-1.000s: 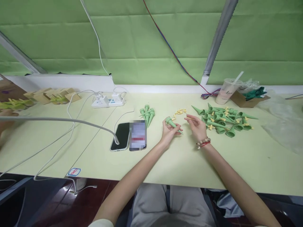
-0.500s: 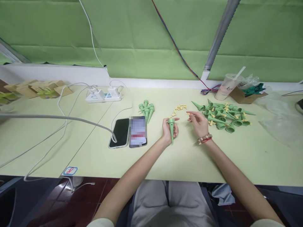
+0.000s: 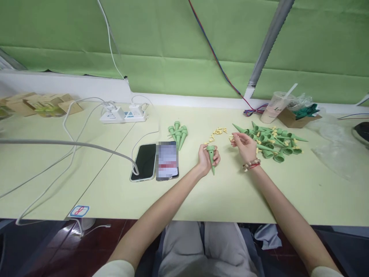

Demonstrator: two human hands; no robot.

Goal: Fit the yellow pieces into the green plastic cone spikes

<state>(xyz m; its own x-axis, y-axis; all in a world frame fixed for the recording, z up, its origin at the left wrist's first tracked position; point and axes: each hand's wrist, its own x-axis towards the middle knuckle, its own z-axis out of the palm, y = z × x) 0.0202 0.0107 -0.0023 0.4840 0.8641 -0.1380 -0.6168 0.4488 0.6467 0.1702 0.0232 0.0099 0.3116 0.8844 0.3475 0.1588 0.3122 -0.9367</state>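
A green cone is held upright in the closed left hand, as before. The right hand, fingers pinched together, was moved nearer to the cone pile; whether something is held cannot be told.

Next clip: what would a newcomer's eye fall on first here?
Probably the left hand at mid-table, gripping a green cone with its tip pointing down. Just right of it the right hand, with a beaded bracelet, hovers at the edge of a big pile of green cones, with small yellow pieces scattered behind. Two phones lie to the left.
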